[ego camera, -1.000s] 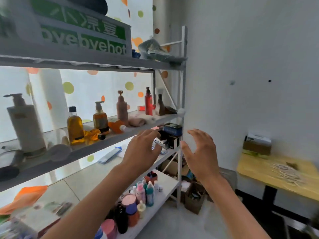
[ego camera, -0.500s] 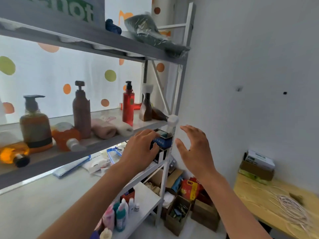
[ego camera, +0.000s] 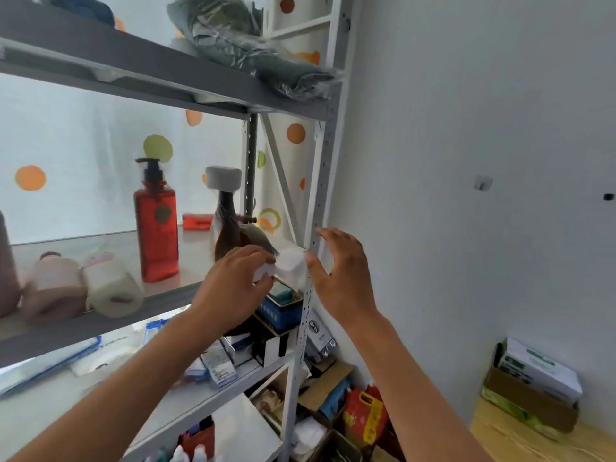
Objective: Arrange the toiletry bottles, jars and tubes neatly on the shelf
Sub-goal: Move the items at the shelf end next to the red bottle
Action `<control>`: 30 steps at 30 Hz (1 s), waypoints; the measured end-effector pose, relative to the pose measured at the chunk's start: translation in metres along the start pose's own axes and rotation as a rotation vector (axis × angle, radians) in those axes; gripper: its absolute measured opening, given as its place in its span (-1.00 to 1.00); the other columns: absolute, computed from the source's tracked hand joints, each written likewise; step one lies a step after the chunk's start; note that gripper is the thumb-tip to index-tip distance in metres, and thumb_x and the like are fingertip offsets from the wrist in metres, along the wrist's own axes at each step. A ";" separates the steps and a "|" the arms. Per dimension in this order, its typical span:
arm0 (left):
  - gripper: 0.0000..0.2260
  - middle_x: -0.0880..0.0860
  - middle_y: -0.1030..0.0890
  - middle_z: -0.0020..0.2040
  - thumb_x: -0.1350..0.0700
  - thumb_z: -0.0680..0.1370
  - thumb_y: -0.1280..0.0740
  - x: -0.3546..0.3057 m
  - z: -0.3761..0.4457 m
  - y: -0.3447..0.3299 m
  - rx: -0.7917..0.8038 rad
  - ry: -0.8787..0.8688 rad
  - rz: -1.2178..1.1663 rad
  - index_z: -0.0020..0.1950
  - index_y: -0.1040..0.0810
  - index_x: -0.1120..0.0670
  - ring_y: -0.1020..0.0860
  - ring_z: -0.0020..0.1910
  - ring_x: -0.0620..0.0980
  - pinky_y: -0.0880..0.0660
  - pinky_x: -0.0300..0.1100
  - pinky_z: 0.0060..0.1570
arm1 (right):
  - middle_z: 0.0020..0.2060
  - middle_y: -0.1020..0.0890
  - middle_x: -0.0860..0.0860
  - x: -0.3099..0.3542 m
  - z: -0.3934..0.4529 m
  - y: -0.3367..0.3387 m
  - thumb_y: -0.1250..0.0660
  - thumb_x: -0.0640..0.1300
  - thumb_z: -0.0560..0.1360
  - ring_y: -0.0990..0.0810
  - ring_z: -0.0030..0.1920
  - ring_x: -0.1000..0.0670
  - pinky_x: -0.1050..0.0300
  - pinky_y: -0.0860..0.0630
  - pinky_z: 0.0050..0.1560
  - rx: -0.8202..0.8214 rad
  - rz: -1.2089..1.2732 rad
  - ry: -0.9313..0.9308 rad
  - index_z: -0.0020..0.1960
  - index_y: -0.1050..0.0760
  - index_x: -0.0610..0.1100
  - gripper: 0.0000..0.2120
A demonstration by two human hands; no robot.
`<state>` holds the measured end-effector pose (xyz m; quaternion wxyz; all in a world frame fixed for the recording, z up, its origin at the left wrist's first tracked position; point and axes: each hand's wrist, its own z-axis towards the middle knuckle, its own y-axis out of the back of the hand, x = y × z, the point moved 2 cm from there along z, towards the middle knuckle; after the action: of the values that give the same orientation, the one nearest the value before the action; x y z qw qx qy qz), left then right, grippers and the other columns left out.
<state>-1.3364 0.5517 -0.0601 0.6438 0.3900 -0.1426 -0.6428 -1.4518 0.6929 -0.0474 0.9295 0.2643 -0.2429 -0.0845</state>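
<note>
Left hand (ego camera: 233, 281) has fingers curled around the near end of a white-capped bottle (ego camera: 290, 263) lying on its side at the right end of the middle shelf (ego camera: 100, 331), right by the upright post (ego camera: 313, 261); contact looks like a light pinch on the white part, but blur hides exactly how firm it is. Right hand (ego camera: 340, 271) is spread wide, palm facing left, thumb just beside the white end, not visibly closed on anything; probably there to steady or catch the bottle near the shelf edge. The toppled bottle's dark body (ego camera: 256, 236) runs back behind the left fingers, next to a standing brown bottle with a white cap (ego camera: 225, 221). Further left a red pump bottle (ego camera: 156, 225) stands upright, and near the shelf front a white jar (ego camera: 113, 290) and a pink jar (ego camera: 55, 285) lie on their sides, so they likely still need righting. Likely step: stand the fallen bottle up in line with the others. Lower shelf has a blue tin (ego camera: 281, 306) and small boxes directly under the hands.
</note>
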 end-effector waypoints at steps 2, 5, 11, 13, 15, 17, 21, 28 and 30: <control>-0.79 -0.14 -0.57 0.11 0.13 0.48 -0.33 0.005 0.024 -0.010 -0.029 0.031 0.026 0.09 -0.61 -0.02 -0.47 0.12 -0.13 -0.42 -0.18 0.07 | 0.29 -0.51 0.02 -0.022 0.030 -0.011 -0.31 0.00 0.56 -0.38 0.34 0.02 0.03 -0.35 0.39 0.014 0.043 0.036 0.37 -0.42 -0.05 -0.60; -0.81 -0.12 -0.59 0.04 0.13 0.45 -0.31 0.019 0.046 -0.018 -0.096 0.102 0.060 0.03 -0.61 0.00 -0.49 0.06 -0.09 -0.45 -0.14 0.05 | 0.31 -0.50 0.02 -0.045 0.068 -0.036 -0.31 -0.01 0.56 -0.38 0.35 0.01 -0.01 -0.33 0.40 0.067 0.119 0.070 0.38 -0.42 -0.04 -0.60; -0.74 -0.07 -0.60 0.08 0.06 0.44 -0.26 0.068 0.072 -0.019 -0.187 0.236 0.156 0.08 -0.59 0.03 -0.51 0.11 -0.04 -0.42 -0.16 0.10 | 0.29 -0.50 0.05 -0.052 0.129 -0.101 -0.33 -0.02 0.56 -0.40 0.32 0.06 0.01 -0.34 0.39 0.120 0.308 0.106 0.36 -0.44 -0.01 -0.62; -0.77 -0.07 -0.59 0.13 0.12 0.48 -0.33 0.087 0.080 -0.020 -0.215 0.271 0.175 0.13 -0.58 0.02 -0.51 0.15 -0.04 -0.41 -0.16 0.13 | 0.29 -0.49 0.06 -0.051 0.147 -0.123 -0.33 -0.01 0.55 -0.41 0.31 0.05 -0.02 -0.38 0.37 0.142 0.351 0.108 0.36 -0.44 0.00 -0.61; -0.74 -0.07 -0.58 0.17 0.14 0.48 -0.35 0.109 0.086 -0.024 -0.237 0.299 0.169 0.16 -0.56 0.01 -0.50 0.18 -0.05 -0.40 -0.16 0.16 | 0.32 -0.48 0.07 -0.051 0.166 -0.146 -0.32 0.00 0.56 -0.40 0.33 0.05 0.05 -0.33 0.41 0.181 0.352 0.106 0.37 -0.43 0.01 -0.61; -0.70 -0.06 -0.55 0.22 0.12 0.48 -0.33 0.120 0.090 -0.030 -0.236 0.301 0.170 0.21 -0.52 0.00 -0.49 0.21 -0.03 -0.40 -0.15 0.18 | 0.35 -0.47 0.07 -0.054 0.181 -0.161 -0.31 0.01 0.57 -0.41 0.32 0.07 0.23 -0.25 0.36 0.210 0.323 0.083 0.38 -0.43 0.00 -0.61; -0.57 -0.01 -0.42 0.36 0.09 0.53 -0.33 0.146 0.100 -0.053 -0.222 0.365 0.148 0.39 -0.36 0.04 -0.43 0.31 0.00 -0.36 -0.12 0.26 | 0.37 -0.48 0.03 -0.064 0.220 -0.204 -0.30 0.03 0.57 -0.42 0.36 -0.02 0.08 -0.32 0.39 0.286 0.279 0.041 0.38 -0.42 0.00 -0.61; -0.28 -0.01 -0.31 0.45 -0.12 0.50 -0.38 0.186 0.105 -0.096 -0.207 0.576 -0.082 0.53 -0.11 0.03 -0.38 0.36 -0.05 -0.38 -0.06 0.32 | 0.35 -0.49 -0.08 -0.082 0.271 -0.272 -0.31 0.02 0.56 -0.49 0.31 -0.12 -0.02 -0.46 0.31 0.506 0.305 -0.018 0.36 -0.42 -0.06 -0.60; -0.25 -0.01 -0.33 0.43 -0.10 0.47 -0.42 0.192 0.106 -0.105 -0.216 0.617 -0.130 0.53 -0.11 0.03 -0.42 0.31 -0.05 -0.42 -0.04 0.28 | 0.35 -0.48 -0.12 -0.089 0.286 -0.291 -0.32 0.00 0.56 -0.48 0.31 -0.15 0.01 -0.46 0.27 0.572 0.295 -0.032 0.36 -0.41 -0.09 -0.59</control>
<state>-1.4588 0.3514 -0.1239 0.6519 0.5041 0.1532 -0.5454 -1.6797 0.3430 -0.0261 0.8157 0.4756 -0.3072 0.1186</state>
